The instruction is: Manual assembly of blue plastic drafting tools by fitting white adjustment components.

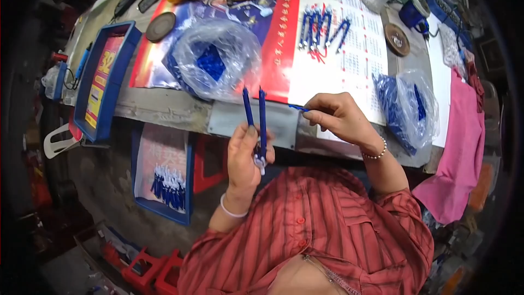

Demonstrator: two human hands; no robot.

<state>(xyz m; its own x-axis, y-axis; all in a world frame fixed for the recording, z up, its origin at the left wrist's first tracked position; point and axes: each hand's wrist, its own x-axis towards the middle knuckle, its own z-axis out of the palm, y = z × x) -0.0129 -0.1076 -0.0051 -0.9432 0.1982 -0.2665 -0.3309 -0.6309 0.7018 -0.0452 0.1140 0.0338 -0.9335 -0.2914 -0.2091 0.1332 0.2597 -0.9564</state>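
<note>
Two long dark blue sticks (263, 125) stand nearly upright in my left hand (242, 155), meeting at a pale, clear end piece below. The fingers are closed around their lower part. My right hand (341, 117) is to the right of them, above the table's front edge. Between its thumb and forefinger is a short, thin blue piece (297, 108), apart from the sticks. Just beyond my left hand sits a clear plastic bag (234, 43), open at the top, with small blue pieces (212, 64) inside. What joins the two sticks is too small to make out.
Several similar blue sticks (315, 27) lie on the white printed sheet (365, 71). A second bag of blue pieces (417, 117) rests at the right, near a pink cloth (453, 153). A blue tray (188, 186) below holds blue-and-white pieces (170, 186). Another blue tray (121, 79) sits left.
</note>
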